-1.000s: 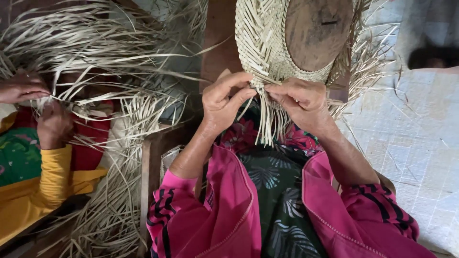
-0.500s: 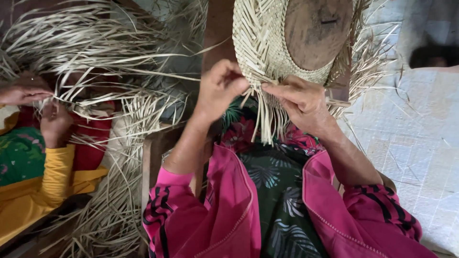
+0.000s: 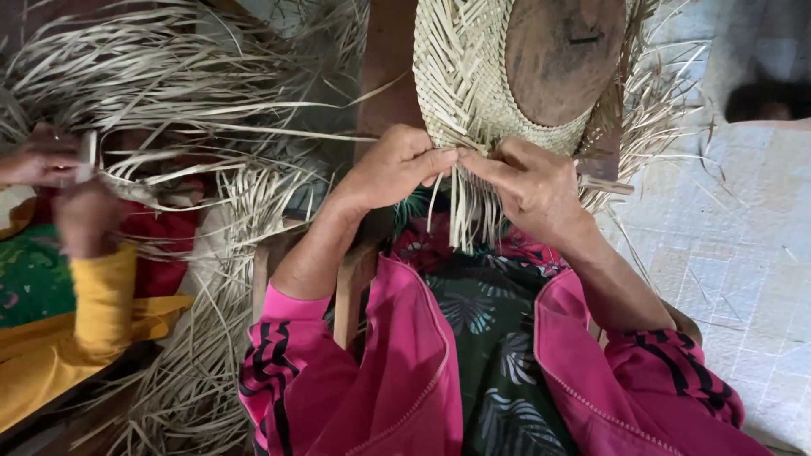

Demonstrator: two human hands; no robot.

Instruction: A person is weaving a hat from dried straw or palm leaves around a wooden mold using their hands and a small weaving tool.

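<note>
A half-woven straw hat sits over a round brown wooden block in front of me, with loose pale straw strips hanging from its near edge. My left hand and my right hand meet at that edge. Both pinch straw strips between thumb and fingers, fingertips almost touching. My pink sleeves and a dark leaf-print garment fill the lower view.
At the left, another person in a yellow sleeve works with both hands on another spread of long straw. More loose straw lies on the floor. A pale tiled floor lies to the right.
My left hand has moved slightly right and closed in on the hat's edge beside my right hand. The other person's hands have shifted among their straw.
</note>
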